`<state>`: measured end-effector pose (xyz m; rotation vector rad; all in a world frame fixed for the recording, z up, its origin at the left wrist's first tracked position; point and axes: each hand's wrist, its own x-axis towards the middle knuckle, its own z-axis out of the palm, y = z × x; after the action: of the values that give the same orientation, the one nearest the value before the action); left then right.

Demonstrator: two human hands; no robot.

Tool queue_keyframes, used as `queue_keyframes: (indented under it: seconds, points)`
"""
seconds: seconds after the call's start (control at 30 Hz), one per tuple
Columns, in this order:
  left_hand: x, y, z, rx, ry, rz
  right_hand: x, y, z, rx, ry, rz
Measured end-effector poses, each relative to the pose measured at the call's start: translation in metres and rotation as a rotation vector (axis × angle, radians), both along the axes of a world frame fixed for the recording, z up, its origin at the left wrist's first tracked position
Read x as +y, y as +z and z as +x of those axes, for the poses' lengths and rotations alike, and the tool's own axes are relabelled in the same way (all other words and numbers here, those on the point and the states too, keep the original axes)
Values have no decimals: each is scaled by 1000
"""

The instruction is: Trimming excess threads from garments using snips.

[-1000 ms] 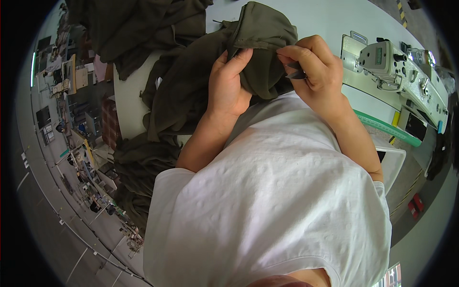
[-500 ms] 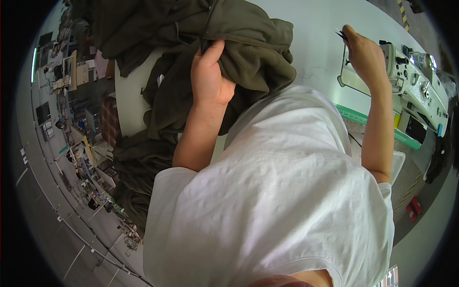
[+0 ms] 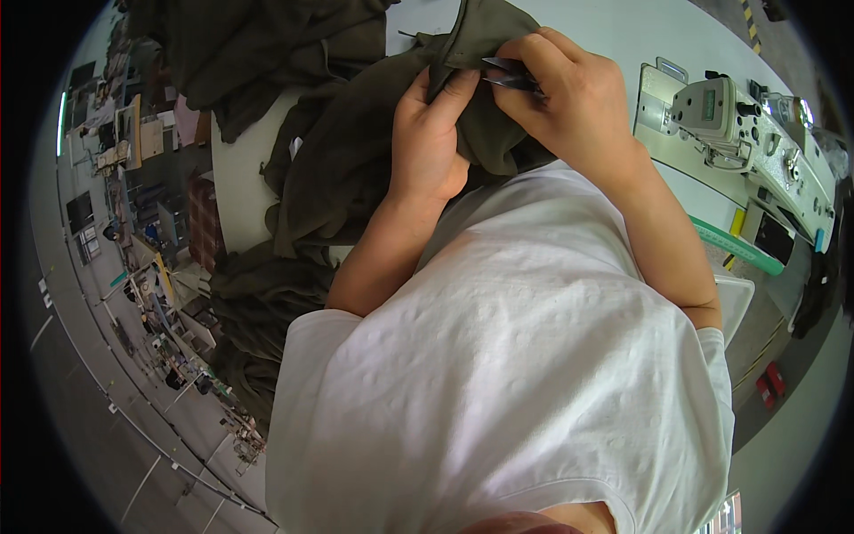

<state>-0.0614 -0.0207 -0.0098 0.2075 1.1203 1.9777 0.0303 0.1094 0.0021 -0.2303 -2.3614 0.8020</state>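
Observation:
A dark olive garment (image 3: 351,138) lies bunched over the white table and hangs toward my lap. My left hand (image 3: 430,133) is closed on a folded edge of it, thumb on top. Thread snips (image 3: 513,75) with dark pointed blades are gripped in my right hand (image 3: 578,102). The blades point left, slightly apart, and their tips are close to the held edge by my left thumb. Whether they touch the cloth I cannot tell. My right fingers hide the handle of the snips.
A white sewing machine (image 3: 756,133) with a small display stands at the right of the table (image 3: 614,22). More olive cloth (image 3: 258,53) is heaped at the far left, with another pile (image 3: 262,311) lower down. A green ruler-like strip (image 3: 734,245) runs along the table's front edge.
My right hand has moved left with the snips, from near the sewing machine to the garment edge. My left hand has shifted slightly right, bringing the held cloth with it.

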Motion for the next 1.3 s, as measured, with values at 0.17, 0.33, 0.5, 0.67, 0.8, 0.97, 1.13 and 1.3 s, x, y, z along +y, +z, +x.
queue_keyframes:
  seconds: [0.17, 0.33, 0.5, 0.67, 0.8, 0.97, 1.13, 1.3]
  points:
    - [4, -4, -4, 164, -38, -53, 8, -4, 1, -66, 18, -69]
    - [8, -4, -13, 602, -31, -290, 6, -5, -3, -96, -24, -252]
    - [12, 0, -18, 1179, 38, -500, 5, -14, -5, -101, -37, -306]
    - [18, -5, -20, 1046, -40, -493, 8, -24, -6, -143, -38, -612]
    - [18, -10, -20, 667, -86, -320, 8, -19, -4, -84, -24, -653]
    - [23, 3, -22, 1090, -169, -611, 2, -19, -12, 32, -56, -468]
    - [11, -12, -37, 616, -222, -424, 22, 5, -5, -276, 40, -950]
    - [10, -2, -38, 436, -260, -247, 49, -16, 0, -246, -39, -1034]
